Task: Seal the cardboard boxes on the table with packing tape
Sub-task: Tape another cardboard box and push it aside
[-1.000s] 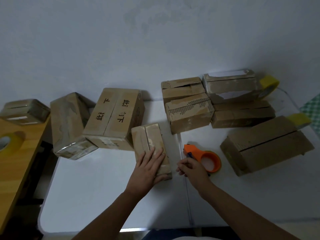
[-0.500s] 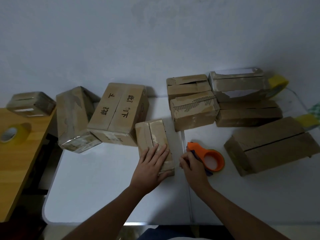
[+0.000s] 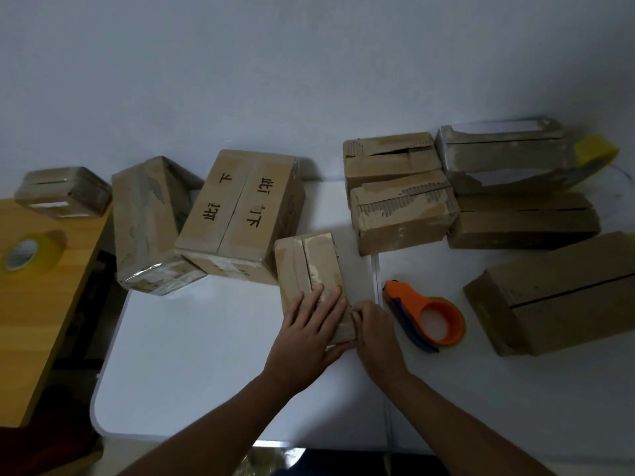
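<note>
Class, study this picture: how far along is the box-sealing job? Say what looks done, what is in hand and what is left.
Done, apparently: the glossy wrapped box on the left looks taped. In hand: the left hand lies flat on the small box, and the right hand touches its near corner; the orange tape dispenser lies unheld beside them. Left: the long box on the right shows an open seam, as do others behind it.

The near left of the white table (image 3: 192, 365) lies bare, open to a hand from the near edge. Across the far side stand the taped box (image 3: 151, 228), the lettered box (image 3: 244, 214) and the stacked boxes (image 3: 402, 207), blocking reach toward the wall. To the right, the orange tape dispenser (image 3: 426, 314) and a long box (image 3: 556, 293) leave a narrow lane between them.
</note>
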### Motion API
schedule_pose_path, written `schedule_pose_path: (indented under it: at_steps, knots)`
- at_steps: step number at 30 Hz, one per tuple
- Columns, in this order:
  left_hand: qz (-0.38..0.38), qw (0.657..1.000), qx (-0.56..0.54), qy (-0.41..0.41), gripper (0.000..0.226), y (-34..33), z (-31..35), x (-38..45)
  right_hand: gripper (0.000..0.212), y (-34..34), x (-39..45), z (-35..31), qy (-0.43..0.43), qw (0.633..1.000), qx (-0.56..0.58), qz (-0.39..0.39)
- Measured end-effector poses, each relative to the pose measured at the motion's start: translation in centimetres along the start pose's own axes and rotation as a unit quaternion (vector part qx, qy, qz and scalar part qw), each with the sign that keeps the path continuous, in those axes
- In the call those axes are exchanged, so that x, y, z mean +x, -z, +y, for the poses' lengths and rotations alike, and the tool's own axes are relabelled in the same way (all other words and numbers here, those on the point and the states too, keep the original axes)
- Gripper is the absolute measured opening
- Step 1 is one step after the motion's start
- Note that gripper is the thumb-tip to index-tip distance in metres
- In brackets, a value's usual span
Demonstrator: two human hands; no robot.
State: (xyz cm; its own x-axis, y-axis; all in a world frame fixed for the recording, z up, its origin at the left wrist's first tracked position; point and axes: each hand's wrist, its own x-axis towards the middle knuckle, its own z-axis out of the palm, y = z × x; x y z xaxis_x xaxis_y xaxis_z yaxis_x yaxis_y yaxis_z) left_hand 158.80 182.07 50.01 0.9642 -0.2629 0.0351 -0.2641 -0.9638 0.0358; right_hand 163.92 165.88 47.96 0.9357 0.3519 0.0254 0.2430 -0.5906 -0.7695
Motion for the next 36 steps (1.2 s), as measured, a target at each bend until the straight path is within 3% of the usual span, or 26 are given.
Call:
schedule_pose_path:
  at_steps: [5, 8, 11, 14, 17, 21, 25, 31, 36]
  knots:
    - [-0.003, 1.0, -0.003, 0.0, 0.072, -0.2, -0.1, 0.0, 0.023, -0.2, 0.1, 0.2, -0.031, 0.998, 0.013, -0.044]
    - [-0.002, 1.0, -0.002, -0.001, 0.072, 0.0, -0.1, 0.0, 0.018, 0.6, 1.1, 0.5, -0.041, 0.992, -0.046, -0.106]
    - [-0.007, 1.0, -0.002, 0.002, 0.073, 0.2, 0.0, -0.1, 0.034, 2.0, 1.1, 0.6, -0.039, 0.979, -0.12, -0.159]
    - [-0.016, 1.0, -0.001, 0.005, 0.076, 0.0, -0.1, -0.2, 0.037, 3.6, -0.5, 0.4, 0.018, 0.982, -0.134, -0.133]
    - [-0.017, 1.0, 0.004, 0.001, 0.077, 0.0, -0.2, 0.0, 0.035, 3.8, -1.2, -0.4, 0.082, 0.965, -0.174, -0.179]
    - [-0.014, 1.0, 0.015, -0.005, 0.079, 0.1, -0.2, 0.0, 0.036, 4.1, -0.4, -1.3, 0.092, 0.934, -0.252, -0.235]
    - [-0.011, 0.999, 0.022, -0.036, 0.08, 0.4, -0.6, -0.1, 0.023, 6.3, 0.5, -0.6, 0.122, 0.939, -0.213, -0.242]
    - [-0.033, 0.997, 0.022, -0.058, 0.08, 0.5, -0.9, 0.0, 0.039, 5.9, 1.2, -2.0, 0.18, 0.927, -0.25, -0.215]
    - [-0.065, 0.996, -0.021, -0.053, 0.082, 1.1, -1.0, 0.1, 0.041, 5.7, 0.7, -3.1, 0.144, 0.925, -0.277, -0.215]
